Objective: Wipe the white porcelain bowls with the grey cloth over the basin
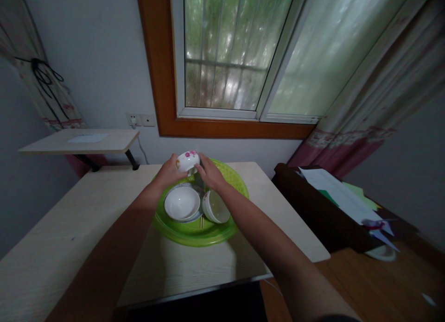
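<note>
Between my two hands, over the far part of a green plastic basket (200, 242), is a white bowl (188, 161) with pink flowers, tilted on its side. My left hand (170, 170) grips its left side. My right hand (210, 172) closes on its right side, the fingers partly behind it. Nearer to me in the basket, a white bowl (182, 202) sits upright on a plate or another dish. To its right a second bowl (218, 207) lies tipped over, its mouth facing me. The tips of chopsticks (202, 221) show between them.
The basket stands on a light wooden table (114, 192). A small raised shelf (83, 140) with a paper on it is at the left. Behind are a wall and a window (236, 58). Papers (340, 197) lie on a dark piece of furniture at the right.
</note>
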The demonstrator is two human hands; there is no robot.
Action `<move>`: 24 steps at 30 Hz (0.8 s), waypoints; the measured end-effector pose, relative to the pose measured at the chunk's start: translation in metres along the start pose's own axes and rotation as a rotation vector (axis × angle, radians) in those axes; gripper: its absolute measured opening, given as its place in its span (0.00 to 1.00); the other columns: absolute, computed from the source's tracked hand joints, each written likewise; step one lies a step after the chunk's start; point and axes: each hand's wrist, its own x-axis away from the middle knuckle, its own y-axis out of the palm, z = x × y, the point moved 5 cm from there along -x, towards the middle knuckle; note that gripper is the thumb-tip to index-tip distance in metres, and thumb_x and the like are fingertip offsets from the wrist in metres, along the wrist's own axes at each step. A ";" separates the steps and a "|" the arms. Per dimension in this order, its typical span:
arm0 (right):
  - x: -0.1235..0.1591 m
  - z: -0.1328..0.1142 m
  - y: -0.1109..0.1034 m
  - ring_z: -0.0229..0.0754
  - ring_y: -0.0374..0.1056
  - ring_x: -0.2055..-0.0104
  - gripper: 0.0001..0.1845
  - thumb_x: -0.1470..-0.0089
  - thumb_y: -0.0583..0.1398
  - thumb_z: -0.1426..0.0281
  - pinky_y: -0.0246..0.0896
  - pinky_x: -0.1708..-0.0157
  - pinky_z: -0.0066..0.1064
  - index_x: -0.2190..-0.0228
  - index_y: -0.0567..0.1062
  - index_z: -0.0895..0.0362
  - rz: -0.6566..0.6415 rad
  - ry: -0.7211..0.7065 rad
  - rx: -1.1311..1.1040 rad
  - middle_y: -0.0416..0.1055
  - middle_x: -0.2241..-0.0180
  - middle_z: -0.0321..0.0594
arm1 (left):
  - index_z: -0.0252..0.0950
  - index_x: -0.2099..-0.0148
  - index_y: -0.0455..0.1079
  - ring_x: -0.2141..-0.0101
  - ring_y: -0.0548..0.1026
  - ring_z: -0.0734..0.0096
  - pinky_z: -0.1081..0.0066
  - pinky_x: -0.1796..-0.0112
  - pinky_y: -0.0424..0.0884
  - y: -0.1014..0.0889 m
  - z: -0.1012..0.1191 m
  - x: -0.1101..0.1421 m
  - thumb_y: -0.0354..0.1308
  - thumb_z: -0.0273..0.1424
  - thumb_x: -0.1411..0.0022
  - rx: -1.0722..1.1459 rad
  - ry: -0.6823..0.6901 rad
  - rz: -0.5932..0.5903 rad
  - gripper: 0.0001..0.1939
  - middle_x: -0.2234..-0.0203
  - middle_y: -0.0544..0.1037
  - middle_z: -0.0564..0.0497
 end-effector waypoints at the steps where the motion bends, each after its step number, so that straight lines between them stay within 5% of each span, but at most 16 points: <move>1: 0.000 -0.004 -0.001 0.49 0.53 0.28 0.33 0.31 0.51 0.56 0.46 0.28 0.48 0.31 0.57 0.57 -0.003 -0.030 0.027 0.56 0.30 0.50 | 0.39 0.56 0.60 0.68 0.74 0.67 0.70 0.69 0.65 0.001 -0.001 0.000 0.68 0.40 0.53 -0.004 -0.005 -0.003 0.26 0.66 0.76 0.50; 7: 0.006 -0.042 0.004 0.50 0.44 0.25 0.30 0.30 0.52 0.60 0.45 0.28 0.50 0.31 0.59 0.53 -0.069 -0.283 0.217 0.50 0.28 0.45 | 0.39 0.56 0.60 0.69 0.72 0.68 0.71 0.70 0.63 0.003 -0.004 0.000 0.69 0.38 0.52 -0.021 0.001 -0.036 0.26 0.67 0.75 0.51; 13: 0.011 -0.055 0.010 0.51 0.39 0.24 0.30 0.30 0.52 0.60 0.43 0.28 0.54 0.31 0.57 0.50 -0.119 -0.331 0.287 0.48 0.27 0.43 | 0.40 0.57 0.58 0.70 0.71 0.68 0.70 0.70 0.63 0.005 -0.006 0.001 0.67 0.34 0.52 -0.034 0.024 -0.041 0.24 0.68 0.74 0.52; 24: 0.000 -0.024 0.003 0.50 0.49 0.27 0.31 0.30 0.50 0.59 0.46 0.28 0.49 0.31 0.58 0.56 0.011 -0.050 0.123 0.53 0.29 0.49 | 0.37 0.53 0.61 0.67 0.75 0.65 0.69 0.68 0.67 0.003 -0.005 -0.001 0.68 0.41 0.51 -0.039 0.013 0.015 0.27 0.65 0.76 0.48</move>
